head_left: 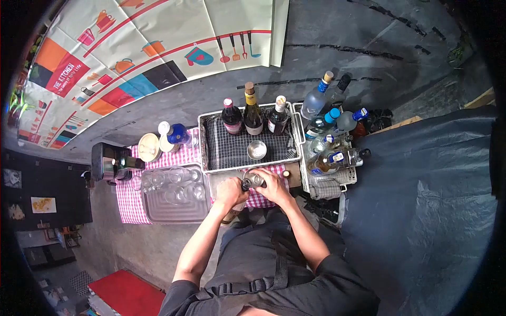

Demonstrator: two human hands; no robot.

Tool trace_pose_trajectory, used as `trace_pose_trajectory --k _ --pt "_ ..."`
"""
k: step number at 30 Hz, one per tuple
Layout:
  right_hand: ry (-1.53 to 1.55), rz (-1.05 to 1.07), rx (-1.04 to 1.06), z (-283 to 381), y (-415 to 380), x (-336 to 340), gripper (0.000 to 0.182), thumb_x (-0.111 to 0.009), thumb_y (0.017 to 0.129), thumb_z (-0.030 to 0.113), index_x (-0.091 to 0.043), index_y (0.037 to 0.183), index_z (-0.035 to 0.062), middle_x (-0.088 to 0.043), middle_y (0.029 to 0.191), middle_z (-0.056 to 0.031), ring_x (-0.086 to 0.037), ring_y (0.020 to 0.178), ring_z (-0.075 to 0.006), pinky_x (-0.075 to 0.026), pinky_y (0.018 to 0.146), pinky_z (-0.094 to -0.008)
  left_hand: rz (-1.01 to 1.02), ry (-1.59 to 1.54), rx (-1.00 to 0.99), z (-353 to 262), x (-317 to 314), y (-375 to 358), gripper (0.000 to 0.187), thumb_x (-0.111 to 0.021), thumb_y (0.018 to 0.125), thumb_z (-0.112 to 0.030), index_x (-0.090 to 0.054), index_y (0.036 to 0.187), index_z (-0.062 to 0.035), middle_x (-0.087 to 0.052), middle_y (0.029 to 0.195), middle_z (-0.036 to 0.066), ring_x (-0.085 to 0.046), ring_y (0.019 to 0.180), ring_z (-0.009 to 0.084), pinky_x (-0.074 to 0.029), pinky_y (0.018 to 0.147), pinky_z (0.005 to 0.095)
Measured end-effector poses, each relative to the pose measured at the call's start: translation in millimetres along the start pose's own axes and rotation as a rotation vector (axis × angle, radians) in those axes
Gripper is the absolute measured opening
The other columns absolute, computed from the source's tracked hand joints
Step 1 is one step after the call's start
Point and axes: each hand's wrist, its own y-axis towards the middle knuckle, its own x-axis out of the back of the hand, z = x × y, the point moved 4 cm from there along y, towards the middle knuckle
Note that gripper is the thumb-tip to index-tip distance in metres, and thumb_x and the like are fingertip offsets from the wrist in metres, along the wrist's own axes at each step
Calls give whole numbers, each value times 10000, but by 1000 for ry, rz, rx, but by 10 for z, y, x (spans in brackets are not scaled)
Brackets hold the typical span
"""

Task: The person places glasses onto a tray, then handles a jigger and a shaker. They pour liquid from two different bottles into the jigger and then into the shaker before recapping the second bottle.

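My left hand (231, 193) is closed around the neck of a bottle (232, 214), whose body slants down toward my waist. Its dark mouth end meets a small clear glass (255, 180), tilted on its side in my right hand (272, 188). My fingers wrap the glass from the right; whether liquid passes between the two cannot be made out. Just beyond my hands, a small metal bowl (256, 150) sits on the dark checked cloth of a white wire tray (247, 166). A round bottle cap (286, 174) lies right of my right hand.
A dark wine bottle (232, 117), a yellow-necked bottle (253, 113) and a white-capped bottle (278, 117) stand in the tray. Several bottles crowd a rack (351, 178) to the right. A plastic tray (153, 213) of upturned glasses, a blue bottle (179, 135) and a black machine (104, 160) are left.
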Motion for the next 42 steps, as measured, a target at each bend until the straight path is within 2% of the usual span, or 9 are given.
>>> trace_pose_trajectory --k 4,5,7,11,13,28,37,42 --pt "7 3 12 -3 -11 10 503 -753 722 -1 -641 1211 30 -682 1183 -152 -661 1112 -325 -525 960 -394 5 99 -23 -34 -26 42 421 -773 710 -406 -749 827 -3 -720 842 256 -731 841 389 -590 792 472" --pt "-1 30 -24 5 -18 17 529 -715 711 -49 -630 1228 27 -663 1220 -160 -642 1151 -339 -519 990 -398 5 100 -23 -51 -12 37 421 -773 710 -406 -749 827 -3 -720 842 256 -731 841 389 -590 792 472" --pt "-10 56 -60 -13 -30 12 560 -676 701 -96 -619 1245 24 -645 1258 -169 -622 1190 -353 -512 1019 -402 2 85 -35 -91 15 17 331 -737 688 -290 -753 841 3 -725 865 262 -740 862 367 -598 783 457" --pt "-29 58 -38 -52 -43 -3 556 -668 700 -108 -628 1237 32 -644 1253 -173 -624 1184 -359 -517 1016 -402 38 101 -19 -59 -71 57 337 -737 681 -284 -755 865 -2 -727 889 265 -743 881 356 -600 787 453" --pt "-30 60 -36 -25 -42 12 555 -668 699 -110 -632 1233 34 -645 1245 -174 -625 1179 -361 -519 1013 -404 30 134 -19 -45 -113 71 423 -781 708 -393 -750 874 -6 -726 875 255 -735 876 377 -591 810 465" --pt "-57 55 13 3 -72 -6 556 -683 690 -125 -636 1222 30 -652 1198 -157 -638 1137 -357 -538 979 -402 141 160 34 -52 -177 86 437 -773 703 -383 -750 954 -26 -738 959 236 -736 932 355 -588 836 455" --pt "-44 50 4 -4 -74 -20 554 -678 697 -117 -631 1227 35 -659 1188 -154 -643 1131 -354 -534 985 -406 119 128 10 -25 -176 80 418 -760 701 -375 -748 900 -7 -730 903 251 -736 913 364 -588 832 461" --pt "36 68 -106 -25 -79 -4 588 -689 695 -115 -613 1258 36 -672 1208 -162 -657 1131 -315 -527 1000 -367 40 83 -18 -2 -132 45 409 -774 700 -389 -746 839 -5 -724 854 251 -735 865 378 -586 809 467"
